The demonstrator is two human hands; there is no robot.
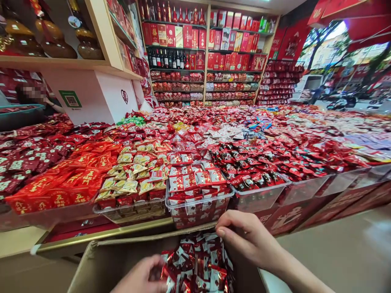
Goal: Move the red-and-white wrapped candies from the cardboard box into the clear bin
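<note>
An open cardboard box (106, 260) stands in front of me, its far edge against the counter. Red-and-white wrapped candies (203, 264) fill its middle. My left hand (142, 274) is inside the box at the left of the candies, its fingers curved and apart beside a red packet and slightly blurred. My right hand (244, 236) is closed in a pinch at the right end of the box's far edge, thumb and forefinger together. Just beyond it stands a clear plastic bin (200, 199) holding similar red-and-white packets.
Bins of gold packets (131, 175), red packets (73, 183) and dark-and-red packets (253, 162) flank that bin. More sweets spread behind. A gold-edged counter rail (106, 235) runs at left. Shelves (207, 53) of bottles and boxes line the back. A person (33, 95) is partly visible at far left.
</note>
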